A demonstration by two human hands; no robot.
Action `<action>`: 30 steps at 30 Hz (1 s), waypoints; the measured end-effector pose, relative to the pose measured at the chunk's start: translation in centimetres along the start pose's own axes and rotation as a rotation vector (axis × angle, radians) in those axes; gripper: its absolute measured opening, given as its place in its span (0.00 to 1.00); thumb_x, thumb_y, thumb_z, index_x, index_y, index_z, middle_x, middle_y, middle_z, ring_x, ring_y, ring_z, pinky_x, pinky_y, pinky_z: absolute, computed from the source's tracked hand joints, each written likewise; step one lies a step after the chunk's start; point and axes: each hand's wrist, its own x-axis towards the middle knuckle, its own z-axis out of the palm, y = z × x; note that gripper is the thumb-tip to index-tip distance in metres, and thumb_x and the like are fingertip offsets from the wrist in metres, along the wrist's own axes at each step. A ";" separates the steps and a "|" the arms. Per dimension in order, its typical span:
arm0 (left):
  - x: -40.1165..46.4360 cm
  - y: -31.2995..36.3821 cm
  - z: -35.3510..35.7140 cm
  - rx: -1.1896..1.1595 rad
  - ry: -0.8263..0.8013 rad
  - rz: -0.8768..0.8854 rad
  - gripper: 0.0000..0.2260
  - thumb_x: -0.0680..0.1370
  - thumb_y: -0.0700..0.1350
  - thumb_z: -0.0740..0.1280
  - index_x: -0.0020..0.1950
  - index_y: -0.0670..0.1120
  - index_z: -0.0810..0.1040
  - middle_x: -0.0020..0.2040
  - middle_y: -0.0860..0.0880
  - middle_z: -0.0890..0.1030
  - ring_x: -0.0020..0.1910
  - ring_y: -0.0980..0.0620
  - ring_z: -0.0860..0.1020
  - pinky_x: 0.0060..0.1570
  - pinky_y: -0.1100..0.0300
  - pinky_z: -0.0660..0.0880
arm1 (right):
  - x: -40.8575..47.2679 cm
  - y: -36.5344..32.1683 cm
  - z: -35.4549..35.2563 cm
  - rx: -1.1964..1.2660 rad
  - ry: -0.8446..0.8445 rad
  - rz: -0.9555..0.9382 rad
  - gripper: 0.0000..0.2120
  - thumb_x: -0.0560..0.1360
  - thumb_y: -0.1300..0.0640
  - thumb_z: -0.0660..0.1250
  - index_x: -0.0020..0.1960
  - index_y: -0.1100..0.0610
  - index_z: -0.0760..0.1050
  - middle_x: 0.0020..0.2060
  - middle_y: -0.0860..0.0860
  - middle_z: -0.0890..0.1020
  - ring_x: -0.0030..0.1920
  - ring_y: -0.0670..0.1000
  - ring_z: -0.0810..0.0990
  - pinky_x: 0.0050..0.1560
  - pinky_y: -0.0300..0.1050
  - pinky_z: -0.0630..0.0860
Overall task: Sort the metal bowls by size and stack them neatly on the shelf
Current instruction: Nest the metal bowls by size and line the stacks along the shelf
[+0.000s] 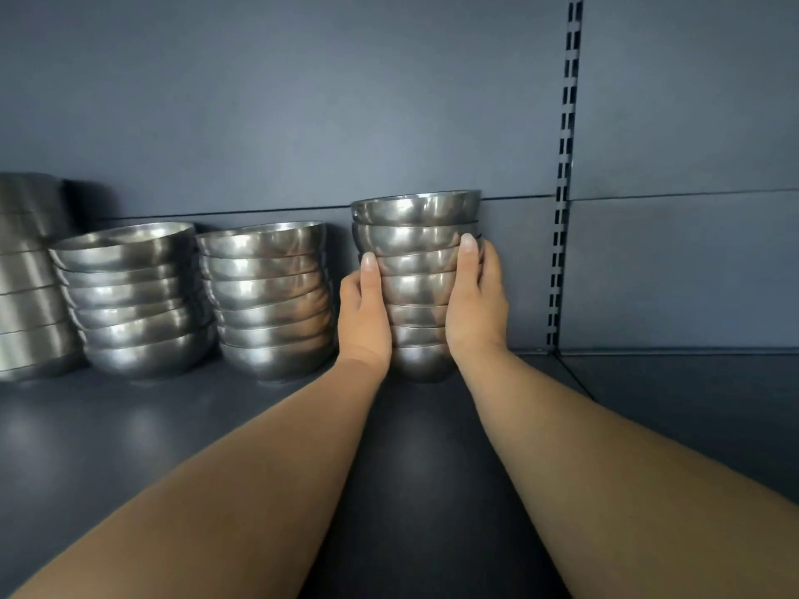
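Both hands clasp one stack of small metal bowls (415,278) from either side: the left hand (363,313) is wrapped round its left flank with the thumb lying up the front, and the right hand (475,304) is wrapped round its right flank, thumb likewise pointing up. The other fingers curl behind the stack and are hidden.

This held stack is the tallest and narrowest on the shelf (129,425), with about seven or eight bowls nested upright, each rounded belly showing as a band below the next rim. The steel is dull grey with soft bright streaks of reflected light. Its bottom bowl sits at the shelf surface; whether it is quite touching cannot be told. The stack stands far back, near the rear panel (302,101).

Left of it, just beside the left hand, stands a second stack of wider bowls (268,300), nested slightly unevenly. Further left is a third stack of still wider bowls (134,300), its upper bowls tilted. At the far left edge a fourth stack of the largest, straighter-sided bowls (30,274) is partly cut off by the frame.

A slotted upright strip (564,175) runs down the rear panel right of the held stack.
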 end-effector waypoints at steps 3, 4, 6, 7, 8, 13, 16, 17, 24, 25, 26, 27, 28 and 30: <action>-0.1 -0.6 0.0 -0.011 -0.039 -0.004 0.36 0.59 0.74 0.55 0.60 0.55 0.75 0.57 0.53 0.81 0.58 0.51 0.77 0.65 0.49 0.70 | -0.4 0.5 0.0 0.035 0.077 0.018 0.32 0.71 0.31 0.48 0.69 0.46 0.63 0.65 0.50 0.73 0.65 0.52 0.72 0.65 0.54 0.69; -0.3 -0.6 0.0 -0.008 -0.041 -0.001 0.36 0.60 0.73 0.55 0.60 0.55 0.75 0.56 0.53 0.81 0.58 0.51 0.77 0.64 0.49 0.70 | -0.4 0.6 -0.1 0.047 0.104 0.026 0.30 0.73 0.33 0.48 0.70 0.46 0.63 0.66 0.50 0.73 0.65 0.52 0.72 0.66 0.53 0.68; -0.4 -0.5 0.0 0.009 -0.037 0.015 0.32 0.64 0.71 0.55 0.60 0.54 0.75 0.55 0.53 0.81 0.57 0.51 0.77 0.64 0.50 0.71 | -0.4 0.5 -0.1 0.059 0.130 0.041 0.28 0.75 0.35 0.49 0.70 0.47 0.64 0.66 0.50 0.73 0.65 0.51 0.71 0.66 0.51 0.68; -0.5 -0.5 -0.1 0.017 -0.036 0.041 0.29 0.68 0.69 0.55 0.60 0.53 0.75 0.53 0.53 0.80 0.57 0.52 0.77 0.63 0.51 0.70 | -0.5 0.3 -0.1 0.059 0.128 0.047 0.27 0.75 0.36 0.49 0.69 0.49 0.65 0.65 0.50 0.73 0.64 0.51 0.72 0.65 0.50 0.68; -0.6 -0.5 -0.1 0.025 -0.032 0.066 0.24 0.74 0.65 0.55 0.60 0.52 0.75 0.51 0.54 0.79 0.56 0.52 0.76 0.63 0.53 0.70 | -0.5 0.2 -0.1 0.060 0.118 0.049 0.26 0.76 0.36 0.49 0.66 0.50 0.66 0.64 0.50 0.74 0.63 0.51 0.72 0.63 0.49 0.69; -1.1 -0.1 -0.3 0.114 -0.012 0.151 0.10 0.80 0.56 0.52 0.53 0.54 0.70 0.45 0.60 0.74 0.51 0.55 0.72 0.54 0.61 0.65 | -0.6 0.1 -0.9 0.095 0.025 0.072 0.18 0.77 0.39 0.50 0.54 0.50 0.69 0.57 0.51 0.77 0.57 0.50 0.74 0.56 0.43 0.68; -1.1 0.1 -0.6 0.155 -0.015 0.162 0.11 0.80 0.57 0.50 0.54 0.55 0.70 0.52 0.55 0.75 0.54 0.54 0.71 0.56 0.60 0.64 | -0.4 0.4 -0.6 0.116 -0.032 0.082 0.20 0.75 0.36 0.49 0.51 0.47 0.73 0.55 0.50 0.79 0.57 0.50 0.76 0.61 0.47 0.70; -0.9 0.1 -0.8 0.158 -0.009 0.168 0.13 0.80 0.57 0.50 0.56 0.54 0.70 0.54 0.54 0.75 0.55 0.54 0.71 0.57 0.60 0.64 | -0.4 0.5 -0.5 0.129 -0.042 0.082 0.18 0.76 0.37 0.49 0.48 0.46 0.73 0.52 0.49 0.80 0.56 0.49 0.77 0.61 0.46 0.71; -0.9 0.2 -0.8 0.161 0.023 0.111 0.13 0.80 0.57 0.49 0.55 0.54 0.69 0.46 0.60 0.73 0.54 0.55 0.71 0.55 0.61 0.62 | 0.4 -0.2 0.0 0.116 -0.004 0.050 0.26 0.69 0.31 0.50 0.50 0.48 0.74 0.56 0.50 0.78 0.56 0.51 0.77 0.60 0.50 0.72; -0.8 0.2 -0.8 0.165 0.027 0.104 0.13 0.80 0.57 0.48 0.55 0.54 0.68 0.44 0.62 0.72 0.54 0.55 0.70 0.55 0.62 0.62 | 0.5 -0.2 0.0 0.129 -0.007 0.039 0.21 0.72 0.33 0.51 0.47 0.47 0.73 0.54 0.50 0.79 0.55 0.50 0.77 0.59 0.49 0.72; -0.9 0.3 -0.8 0.170 0.028 0.100 0.12 0.81 0.57 0.48 0.55 0.55 0.68 0.44 0.64 0.71 0.53 0.56 0.70 0.55 0.62 0.61 | 0.5 -0.2 -0.1 0.140 -0.007 0.034 0.17 0.75 0.36 0.52 0.44 0.46 0.72 0.52 0.49 0.79 0.54 0.50 0.77 0.57 0.47 0.72; -0.9 0.3 -0.8 0.174 0.027 0.099 0.12 0.81 0.57 0.48 0.55 0.55 0.68 0.44 0.64 0.71 0.53 0.57 0.70 0.55 0.63 0.61 | 0.5 0.0 -0.1 0.154 -0.005 0.029 0.15 0.76 0.38 0.52 0.41 0.45 0.71 0.50 0.49 0.79 0.53 0.49 0.77 0.56 0.46 0.72; -1.0 0.3 -0.8 0.186 0.025 0.102 0.12 0.80 0.57 0.48 0.55 0.55 0.68 0.45 0.64 0.71 0.54 0.57 0.70 0.56 0.63 0.61 | 0.5 0.1 -0.1 0.163 -0.005 0.027 0.14 0.77 0.39 0.52 0.41 0.45 0.70 0.49 0.48 0.79 0.53 0.49 0.77 0.55 0.45 0.72; -1.0 0.3 -1.0 0.196 0.014 0.112 0.18 0.80 0.58 0.48 0.60 0.50 0.69 0.56 0.59 0.75 0.61 0.55 0.69 0.62 0.61 0.62 | 0.2 0.3 -0.2 0.173 -0.020 0.013 0.14 0.77 0.39 0.52 0.43 0.45 0.72 0.50 0.48 0.79 0.53 0.49 0.77 0.56 0.45 0.71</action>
